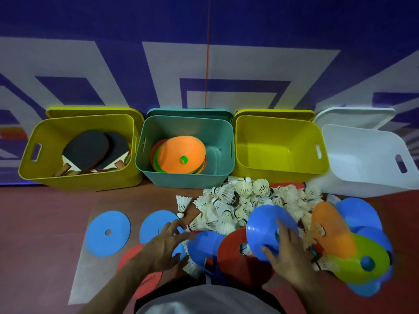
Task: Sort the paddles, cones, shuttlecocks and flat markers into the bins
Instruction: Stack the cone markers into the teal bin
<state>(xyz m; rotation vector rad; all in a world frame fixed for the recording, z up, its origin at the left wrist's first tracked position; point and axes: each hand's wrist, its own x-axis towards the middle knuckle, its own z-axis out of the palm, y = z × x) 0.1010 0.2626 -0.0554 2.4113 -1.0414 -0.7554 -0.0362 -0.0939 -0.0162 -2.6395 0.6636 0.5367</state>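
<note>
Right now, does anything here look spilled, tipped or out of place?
Yes. The white bin at the far right leans outward, unlike the three bins standing square beside it. One shuttlecock stands upright, cork down, apart from the loose shuttlecock heap sprawled on the floor. Nothing looks damaged.

Four plastic bins in a row, and a heap of gear in front!

Dark rubber paddles (90, 152) lie stacked in the left yellow bin (27, 168); orange and green cones (179, 155) nest in the teal bin (181, 180); the second yellow bin (278, 164) and tilted white bin (362, 177) hold nothing visible. White feather shuttlecocks (235, 207) pile on the floor among blue, red, orange and green cones (333, 230); a flat blue marker (108, 233) lies apart to the left.
</note>
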